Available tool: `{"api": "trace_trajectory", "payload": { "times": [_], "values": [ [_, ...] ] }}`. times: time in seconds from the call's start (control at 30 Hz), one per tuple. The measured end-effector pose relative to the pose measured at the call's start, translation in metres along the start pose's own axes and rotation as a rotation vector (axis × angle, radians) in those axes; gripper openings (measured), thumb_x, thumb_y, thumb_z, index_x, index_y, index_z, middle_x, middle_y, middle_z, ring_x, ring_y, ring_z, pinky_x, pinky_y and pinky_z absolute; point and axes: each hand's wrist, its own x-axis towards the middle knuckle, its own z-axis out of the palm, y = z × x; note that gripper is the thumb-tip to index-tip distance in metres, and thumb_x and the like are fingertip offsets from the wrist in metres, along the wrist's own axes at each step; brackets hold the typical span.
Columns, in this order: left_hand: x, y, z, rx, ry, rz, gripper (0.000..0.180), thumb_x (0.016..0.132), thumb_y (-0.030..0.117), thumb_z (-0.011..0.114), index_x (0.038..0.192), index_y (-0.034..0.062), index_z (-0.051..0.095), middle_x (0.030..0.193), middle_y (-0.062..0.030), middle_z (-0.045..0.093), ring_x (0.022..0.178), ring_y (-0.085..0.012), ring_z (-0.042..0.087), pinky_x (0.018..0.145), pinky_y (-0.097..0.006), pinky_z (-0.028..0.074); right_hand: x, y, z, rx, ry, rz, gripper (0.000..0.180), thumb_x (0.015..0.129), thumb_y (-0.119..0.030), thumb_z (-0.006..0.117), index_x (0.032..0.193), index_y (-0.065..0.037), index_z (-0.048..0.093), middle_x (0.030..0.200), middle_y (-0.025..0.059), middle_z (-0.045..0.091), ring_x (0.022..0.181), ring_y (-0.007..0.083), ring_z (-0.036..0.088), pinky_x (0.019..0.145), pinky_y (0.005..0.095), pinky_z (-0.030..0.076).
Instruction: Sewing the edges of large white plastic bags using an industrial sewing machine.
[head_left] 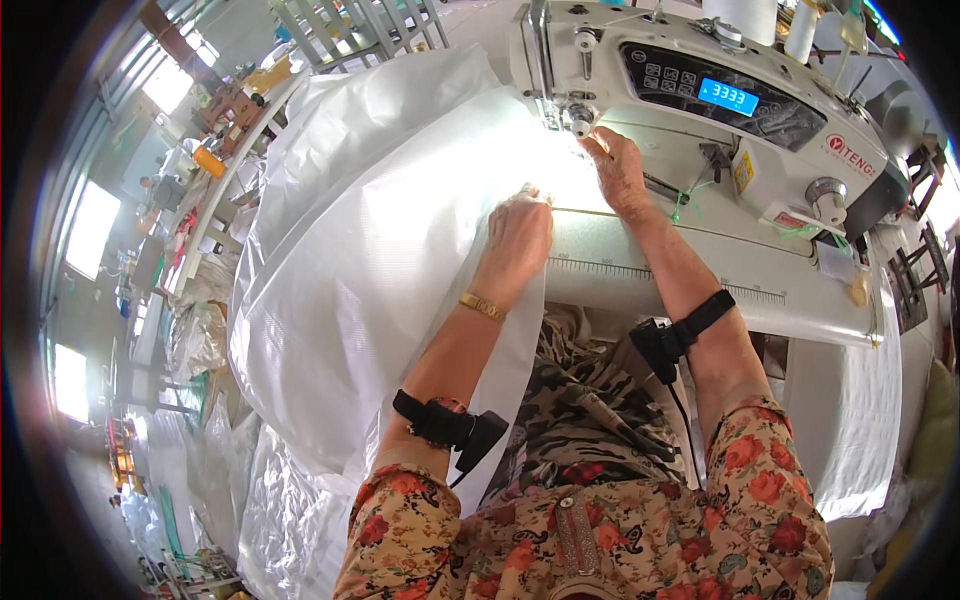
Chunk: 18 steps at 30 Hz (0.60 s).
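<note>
A large white woven plastic sheet drapes over the left of the sewing machine and down past my lap. My left hand is closed on its gathered edge, just in front of the needle area. Higher and to the right, my right hand has its fingertips pinched together beside the sewing machine's needle end. Strong lamp glare washes out that spot, so what those fingers hold cannot be made out. The needle and presser foot are also hard to see.
The machine bed carries a ruler strip along its front. Thread cones stand behind the machine head. Green thread ends lie at the right. A grey metal rack stands beyond, and a cluttered bench runs along the left.
</note>
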Motion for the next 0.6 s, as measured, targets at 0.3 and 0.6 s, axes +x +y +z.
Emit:
{"api": "trace_trajectory", "payload": {
  "times": [0.3, 0.6],
  "values": [
    [0.006, -0.006, 0.006, -0.030, 0.136, 0.076, 0.022, 0.093, 0.009, 0.055, 0.081, -0.0070, 0.066, 0.089, -0.0260, 0.066, 0.082, -0.0372, 0.067, 0.081, -0.044, 0.054, -0.002, -0.001, 0.001, 0.009, 0.002, 0.014, 0.052, 0.095, -0.037, 0.064, 0.120, 0.008, 0.062, 0.102, 0.0299, 0.068, 0.095, 0.0386, 0.067, 0.087, 0.0412, 0.050],
    [0.016, -0.009, 0.011, -0.071, -0.022, -0.038, 0.022, 0.091, 0.010, 0.057, 0.080, -0.0062, 0.064, 0.087, -0.0237, 0.066, 0.084, -0.0380, 0.066, 0.082, -0.046, 0.053, 0.000, 0.006, 0.003, -0.071, 0.029, -0.057, 0.046, 0.096, -0.031, 0.063, 0.113, 0.012, 0.061, 0.098, 0.0306, 0.067, 0.094, 0.0363, 0.066, 0.084, 0.0416, 0.049]
  ]
}}
